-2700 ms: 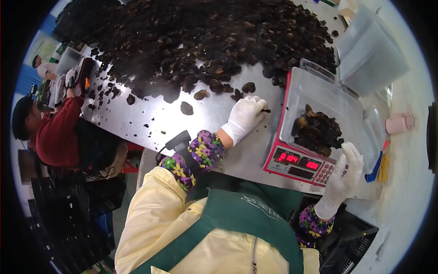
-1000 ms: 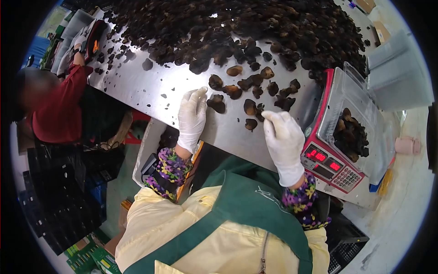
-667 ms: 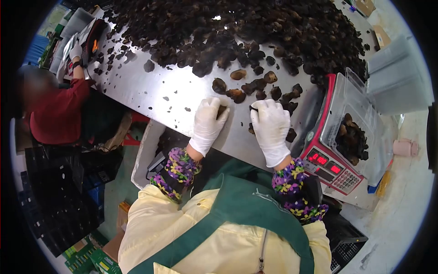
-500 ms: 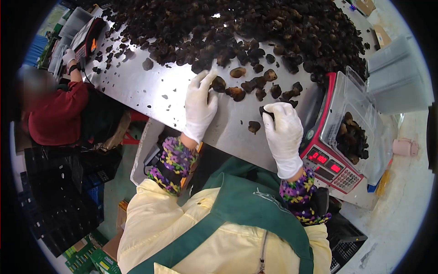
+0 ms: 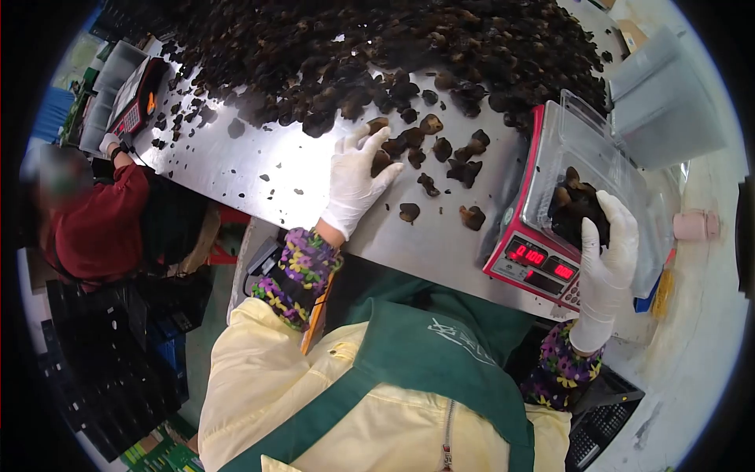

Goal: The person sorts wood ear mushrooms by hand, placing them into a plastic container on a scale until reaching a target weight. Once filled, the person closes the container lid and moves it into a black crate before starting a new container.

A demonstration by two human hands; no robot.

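Dark wood ear mushrooms lie scattered on the metal table between my hands. Both hands wear white gloves. My left hand is over the table with thumb and fingers apart, beside a mushroom partly covered by it; another mushroom touches near its fingertips. On the right, a red scale carries a clear plastic box with a heap of mushrooms. My right hand reaches into that box, thumb and fingers closed around dark mushroom at the heap's right side. Its grip is partly hidden. The scale's first display reads 0.100.
A large mushroom heap covers the far side of the table. Stacked clear boxes stand right of the scale, near a pink cup. At left, a co-worker in a red sleeve sits by another scale.
My right hand has moved right from the table to the box on the scale. My left hand has spread its thumb beside the mushrooms. The view has shifted slightly.
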